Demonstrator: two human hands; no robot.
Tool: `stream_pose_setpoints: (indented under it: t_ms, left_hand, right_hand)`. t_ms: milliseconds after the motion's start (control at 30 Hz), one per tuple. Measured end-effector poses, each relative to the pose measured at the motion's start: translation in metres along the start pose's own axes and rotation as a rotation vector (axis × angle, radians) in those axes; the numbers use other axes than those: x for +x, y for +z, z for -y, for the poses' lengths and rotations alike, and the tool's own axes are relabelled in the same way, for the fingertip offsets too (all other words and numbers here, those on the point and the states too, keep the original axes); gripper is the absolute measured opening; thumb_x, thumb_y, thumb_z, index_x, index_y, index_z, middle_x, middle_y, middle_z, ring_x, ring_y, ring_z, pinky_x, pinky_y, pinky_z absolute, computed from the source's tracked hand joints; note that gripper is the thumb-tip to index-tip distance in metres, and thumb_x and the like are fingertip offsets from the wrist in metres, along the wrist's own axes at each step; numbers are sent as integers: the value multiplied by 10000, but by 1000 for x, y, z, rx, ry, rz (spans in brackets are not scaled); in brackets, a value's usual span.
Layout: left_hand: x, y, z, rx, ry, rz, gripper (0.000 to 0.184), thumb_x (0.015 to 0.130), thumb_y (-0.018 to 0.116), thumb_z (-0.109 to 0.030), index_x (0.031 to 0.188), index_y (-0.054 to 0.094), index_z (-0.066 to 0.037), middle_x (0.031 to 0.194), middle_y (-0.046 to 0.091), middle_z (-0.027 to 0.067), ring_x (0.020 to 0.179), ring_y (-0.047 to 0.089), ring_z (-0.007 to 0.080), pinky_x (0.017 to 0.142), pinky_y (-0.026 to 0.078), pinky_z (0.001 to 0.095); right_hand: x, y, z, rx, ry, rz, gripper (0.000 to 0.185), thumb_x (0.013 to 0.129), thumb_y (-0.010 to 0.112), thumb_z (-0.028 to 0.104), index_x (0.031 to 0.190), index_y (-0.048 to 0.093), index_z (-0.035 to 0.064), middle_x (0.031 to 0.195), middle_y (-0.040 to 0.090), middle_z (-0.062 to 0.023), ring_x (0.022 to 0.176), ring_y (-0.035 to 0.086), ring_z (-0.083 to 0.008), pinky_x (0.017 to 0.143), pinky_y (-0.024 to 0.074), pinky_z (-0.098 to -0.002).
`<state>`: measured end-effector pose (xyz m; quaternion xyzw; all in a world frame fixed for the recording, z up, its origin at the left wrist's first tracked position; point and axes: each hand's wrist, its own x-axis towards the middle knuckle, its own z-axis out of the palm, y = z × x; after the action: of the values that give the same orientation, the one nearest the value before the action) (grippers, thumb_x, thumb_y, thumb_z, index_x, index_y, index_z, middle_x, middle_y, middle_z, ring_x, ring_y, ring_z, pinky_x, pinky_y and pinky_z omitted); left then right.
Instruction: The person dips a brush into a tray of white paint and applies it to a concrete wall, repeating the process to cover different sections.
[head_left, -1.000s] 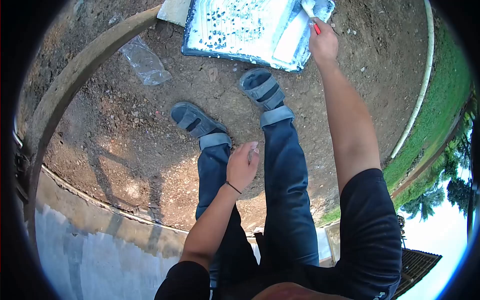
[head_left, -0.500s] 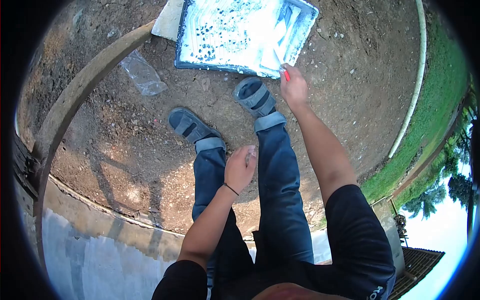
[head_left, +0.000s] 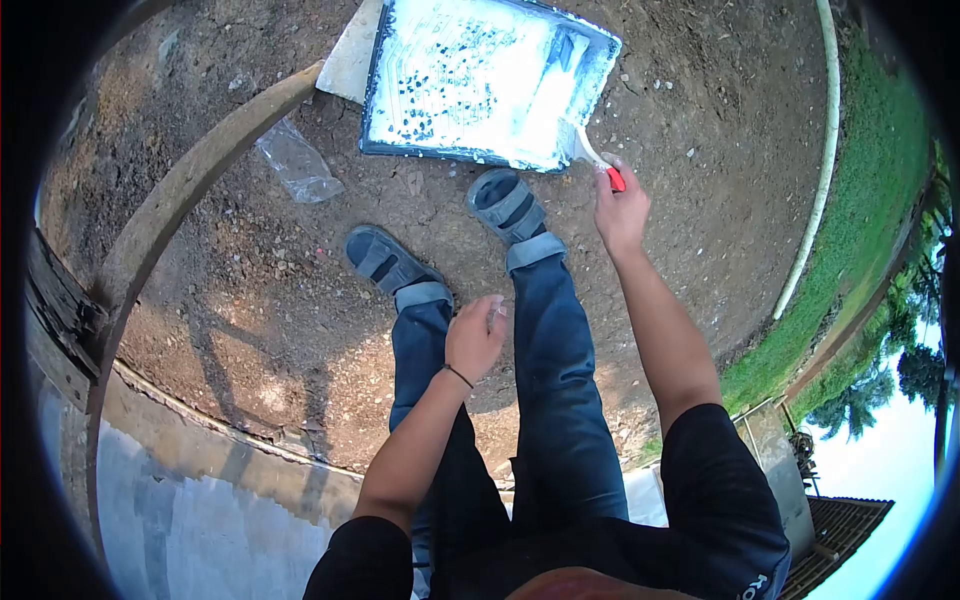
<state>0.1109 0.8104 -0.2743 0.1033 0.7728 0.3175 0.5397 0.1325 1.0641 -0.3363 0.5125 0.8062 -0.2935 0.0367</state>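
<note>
My right hand (head_left: 622, 208) is closed on the red-and-white handle of a paintbrush (head_left: 596, 156). The brush head is at the near right corner of a dark paint tray (head_left: 480, 85), which is coated in white paint with dark specks. My left hand (head_left: 476, 335) hangs over my lower leg with its fingers curled and whitish marks on the fingertips. Whether it holds anything is too small to tell.
A pale slab (head_left: 352, 58) lies under the tray's left edge. Left of my sandals (head_left: 385, 258) are a clear plastic bag (head_left: 298, 165) and a curved beam (head_left: 190, 175). A partly painted wall (head_left: 200, 510) stands at the lower left, with grass (head_left: 860, 215) at the right.
The brush has gone from the tray's right side to its near corner, and more of its handle shows. My right hand has moved toward me. My left hand has barely moved.
</note>
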Motion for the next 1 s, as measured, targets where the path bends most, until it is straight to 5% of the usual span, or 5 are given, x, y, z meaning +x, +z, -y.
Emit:
stream_pose_setpoints:
  t_ms: [233, 500, 667, 967, 1000]
  left_hand:
    - [2, 4, 19, -76, -58, 22, 230, 839, 480, -88, 1049, 553, -30, 955, 607, 146, 890, 598, 283, 766, 465, 331]
    - [9, 11, 24, -71, -110, 30, 229, 850, 462, -65, 1055, 549, -14, 954, 615, 149, 897, 611, 256, 768, 472, 314]
    - [12, 15, 15, -133, -171, 13, 219, 874, 457, -81, 1058, 547, -4, 968, 626, 140, 905, 616, 220, 771, 473, 294]
    - [10, 10, 4, -189, -231, 49, 217, 915, 443, -135, 1048, 558, -8, 944, 635, 126, 867, 613, 193, 768, 467, 282]
    - [12, 9, 4, -210, -207, 15, 222, 891, 445, -142, 1033, 562, -19, 946, 623, 149, 880, 603, 253, 767, 463, 319]
  right_hand:
    - [27, -34, 20, 1137, 331, -170, 278, 896, 546, 195, 1065, 545, -27, 842, 628, -114, 626, 615, -170, 555, 496, -263]
    - [65, -7, -17, 1580, 431, 59, 345, 935, 442, 315, 1114, 487, 23, 914, 603, -121, 722, 610, -205, 597, 502, -311]
    - [87, 44, -49, 1121, 623, -17, 331, 927, 466, 295, 1128, 506, 34, 921, 608, -135, 763, 608, -213, 633, 517, -325]
    - [86, -22, -14, 1709, 359, 436, 310, 935, 448, 264, 1132, 481, 27, 966, 603, -144, 754, 616, -222, 634, 516, -343]
    - [90, -15, -15, 1727, 333, 503, 304, 934, 453, 242, 1143, 487, 23, 977, 604, -139, 752, 618, -217, 639, 521, -330]
